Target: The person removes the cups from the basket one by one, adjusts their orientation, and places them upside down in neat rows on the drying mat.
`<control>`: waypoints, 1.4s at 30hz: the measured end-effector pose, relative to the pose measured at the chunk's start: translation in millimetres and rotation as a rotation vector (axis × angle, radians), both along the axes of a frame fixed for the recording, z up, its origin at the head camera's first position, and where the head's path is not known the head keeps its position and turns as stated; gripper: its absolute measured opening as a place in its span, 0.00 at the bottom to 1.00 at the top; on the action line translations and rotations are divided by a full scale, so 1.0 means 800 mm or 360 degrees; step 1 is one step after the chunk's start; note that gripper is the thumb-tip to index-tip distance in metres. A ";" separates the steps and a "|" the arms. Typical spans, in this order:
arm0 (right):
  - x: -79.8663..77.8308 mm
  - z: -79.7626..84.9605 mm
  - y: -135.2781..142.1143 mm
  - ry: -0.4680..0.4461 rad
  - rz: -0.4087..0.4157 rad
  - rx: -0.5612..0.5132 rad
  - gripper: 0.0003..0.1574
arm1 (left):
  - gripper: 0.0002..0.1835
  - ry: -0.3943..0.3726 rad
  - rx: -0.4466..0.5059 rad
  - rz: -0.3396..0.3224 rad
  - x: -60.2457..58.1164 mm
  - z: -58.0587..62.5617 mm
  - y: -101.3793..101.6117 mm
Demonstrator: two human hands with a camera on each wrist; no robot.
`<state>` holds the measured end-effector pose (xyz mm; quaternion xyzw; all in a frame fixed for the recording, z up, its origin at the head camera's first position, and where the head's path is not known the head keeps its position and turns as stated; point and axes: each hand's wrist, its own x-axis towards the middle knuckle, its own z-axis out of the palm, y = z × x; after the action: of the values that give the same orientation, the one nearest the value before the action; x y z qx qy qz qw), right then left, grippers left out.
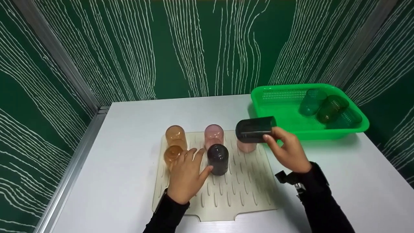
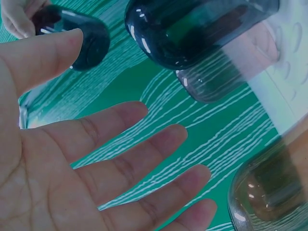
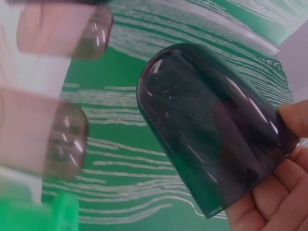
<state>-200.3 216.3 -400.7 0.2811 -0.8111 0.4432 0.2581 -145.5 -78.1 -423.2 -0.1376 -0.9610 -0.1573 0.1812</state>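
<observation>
My right hand (image 1: 289, 150) pinches a dark see-through tumbler (image 1: 255, 129) near its rim, thumb on one side and fingers on the other. The tumbler lies sideways in the air, its closed end to the left, partly covering a pink tumbler (image 1: 246, 147) behind it. My left hand (image 1: 187, 178) hovers with spread, nearly straight fingers and an empty palm (image 2: 48, 178). It is between an amber tumbler (image 1: 172, 154) and another dark tumbler (image 1: 218, 160), which stands upside down; whether the thumb touches that one I cannot tell.
A cream ridged drying mat (image 1: 226, 202) bears upside-down tumblers, including a second amber one (image 1: 175, 134) and another pink one (image 1: 213, 133). At the back right, a green basket (image 1: 310, 135) contains a teal tumbler (image 1: 311, 103) and a brownish one (image 1: 331, 109). Patterned green walls (image 1: 226, 48) enclose the white table (image 1: 106, 181).
</observation>
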 end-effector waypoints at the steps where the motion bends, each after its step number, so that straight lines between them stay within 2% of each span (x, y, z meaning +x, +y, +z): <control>1: 0.001 -0.003 -0.003 -0.0003 0.0015 -0.0001 0.11 | 0.31 -0.0003 0.0003 0.0000 0.000 0.000 0.000; 8: 0.007 -0.019 -0.020 -0.0005 0.0162 -0.0037 0.17 | 0.32 -0.0009 0.0018 -0.0009 -0.004 -0.003 -0.001; 13: 0.012 -0.024 -0.032 -0.0025 0.0209 -0.0085 0.17 | 0.35 -0.0025 0.0066 -0.0022 -0.007 -0.005 -0.002; 21: 0.022 -0.025 -0.042 -0.0085 0.0296 -0.0143 0.17 | 0.38 0.0112 0.0167 -0.0104 -0.007 -0.007 -0.001; 24: 0.026 -0.026 -0.045 -0.0068 0.0327 -0.0158 0.17 | 0.40 0.0141 0.0319 -0.0149 -0.008 -0.007 0.003; 27: 0.031 -0.027 -0.049 -0.0011 0.0382 -0.0173 0.20 | 0.42 0.0109 0.0527 -0.0213 -0.009 -0.006 0.007; 34: 0.040 -0.030 -0.062 0.0055 0.0554 -0.0244 0.20 | 0.45 -0.0087 0.0933 -0.0384 -0.004 -0.001 0.016; 39: 0.049 -0.028 -0.069 0.0032 0.0641 -0.0292 0.18 | 0.44 -0.0266 0.1249 -0.0499 -0.002 -0.002 0.020; 42: 0.054 -0.028 -0.073 0.0008 0.0709 -0.0359 0.16 | 0.43 -0.0366 0.1475 -0.0605 0.000 -0.004 0.022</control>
<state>-157.2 158.1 -422.7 0.4234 -0.6740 0.5762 0.1857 -145.9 -60.5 -426.3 -0.1970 -0.7620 -0.6111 0.0846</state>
